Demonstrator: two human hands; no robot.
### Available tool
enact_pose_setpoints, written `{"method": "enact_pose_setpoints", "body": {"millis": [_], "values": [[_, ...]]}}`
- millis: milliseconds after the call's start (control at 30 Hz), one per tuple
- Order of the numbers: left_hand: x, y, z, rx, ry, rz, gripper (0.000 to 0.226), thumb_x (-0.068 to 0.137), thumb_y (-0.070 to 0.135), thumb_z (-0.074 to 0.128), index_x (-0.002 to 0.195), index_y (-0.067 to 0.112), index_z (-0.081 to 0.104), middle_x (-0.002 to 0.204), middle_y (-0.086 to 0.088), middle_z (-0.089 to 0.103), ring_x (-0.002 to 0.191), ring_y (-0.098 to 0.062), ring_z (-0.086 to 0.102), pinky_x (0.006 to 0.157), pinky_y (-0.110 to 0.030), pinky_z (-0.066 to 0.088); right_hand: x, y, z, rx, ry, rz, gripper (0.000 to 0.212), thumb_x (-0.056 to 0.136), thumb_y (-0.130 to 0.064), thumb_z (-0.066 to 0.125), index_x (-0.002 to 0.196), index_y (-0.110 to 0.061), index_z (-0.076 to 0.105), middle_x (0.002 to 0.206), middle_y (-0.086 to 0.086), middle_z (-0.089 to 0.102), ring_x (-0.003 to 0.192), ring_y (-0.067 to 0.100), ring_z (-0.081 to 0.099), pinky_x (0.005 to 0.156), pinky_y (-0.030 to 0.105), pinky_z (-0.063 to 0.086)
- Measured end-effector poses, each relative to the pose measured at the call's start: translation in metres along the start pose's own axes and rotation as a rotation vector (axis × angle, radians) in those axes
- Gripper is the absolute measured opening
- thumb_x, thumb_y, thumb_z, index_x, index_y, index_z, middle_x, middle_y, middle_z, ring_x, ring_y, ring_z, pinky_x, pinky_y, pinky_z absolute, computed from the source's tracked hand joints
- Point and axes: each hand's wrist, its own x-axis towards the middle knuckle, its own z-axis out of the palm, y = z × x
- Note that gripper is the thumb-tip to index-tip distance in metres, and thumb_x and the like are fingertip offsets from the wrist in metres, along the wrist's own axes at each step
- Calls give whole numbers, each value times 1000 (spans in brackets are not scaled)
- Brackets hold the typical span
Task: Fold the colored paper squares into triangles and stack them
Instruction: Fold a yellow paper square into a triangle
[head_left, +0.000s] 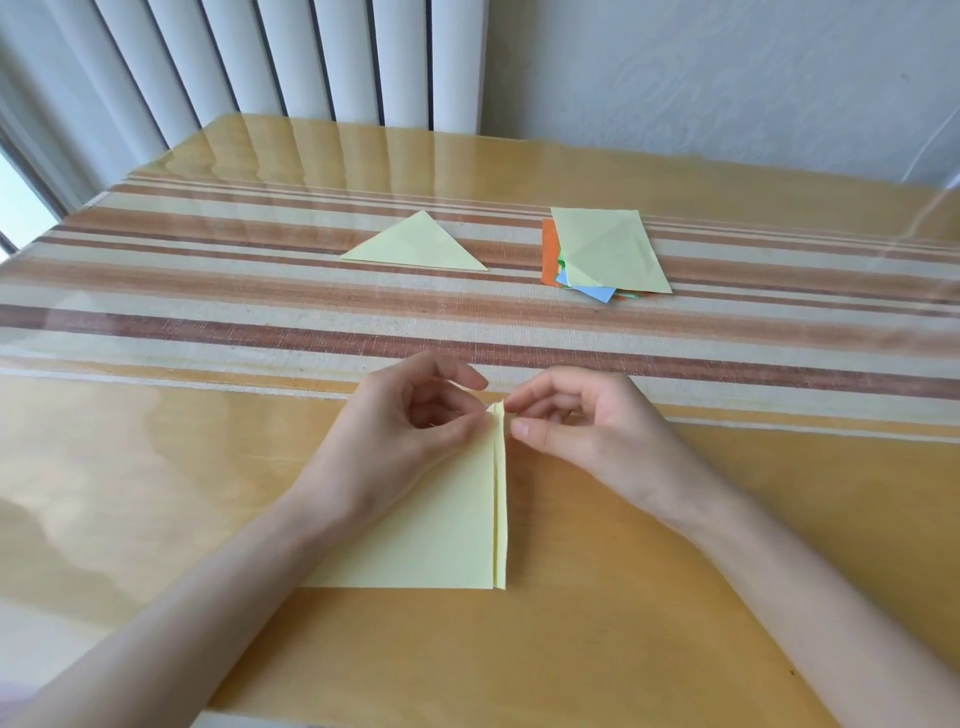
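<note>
The left hand (410, 431) and right hand (576, 421) both pinch the far corner of the half-folded sheet (426, 530) on the near table (727, 519), probably to align its edges, with the triangle (415, 244) and stack (608, 249) well beyond.

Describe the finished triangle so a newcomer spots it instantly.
On the striped cloth runner crossing the glossy wooden table, look left of the mixed-colour pile of paper squares. The pale yellow folded paper triangle lies there alone, flat and untouched, unlike the half-folded yellow sheet pinched nearer the camera.
</note>
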Motion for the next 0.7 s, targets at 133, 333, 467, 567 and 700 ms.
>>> {"method": "enact_pose_setpoints", "body": {"millis": [133,333,467,567,700], "values": [[5,0,5,70,18,23,22,82,1,70,92,19,62,76,5,70,69,-10,63,74,-23,51,1,3,-5,-21,73,0,20,83,-42,68,85,-22,71,84,-5,70,81,7,58,76,18,42],[2,-5,12,259,14,73,24,81,5,73,94,21,61,82,6,67,73,-6,63,69,-16,49,2,12,2,-346,121,-19,12,80,-28,73,81,-31,62,93,-12,57,103,1,42,87,9,31],[-2,-16,7,661,12,344,14,84,24,68,96,19,64,93,8,55,80,-4,52,70,-12,40,1,16,3,-488,135,-57,18,81,-24,74,83,-35,60,96,-12,52,102,5,37,87,1,23],[-8,-22,-2,990,11,545,27,89,39,52,95,21,71,96,4,57,83,-16,49,69,-30,39,0,19,5,-498,166,-81,13,82,-25,74,88,-31,64,97,-11,52,103,6,37,89,2,23],[-15,-21,-12,1093,-124,671,32,97,33,46,106,17,72,113,3,65,98,-21,58,77,-37,44,-3,27,11,-556,279,-157,10,82,-25,73,91,-22,69,95,-9,54,101,9,39,92,5,25]]}}
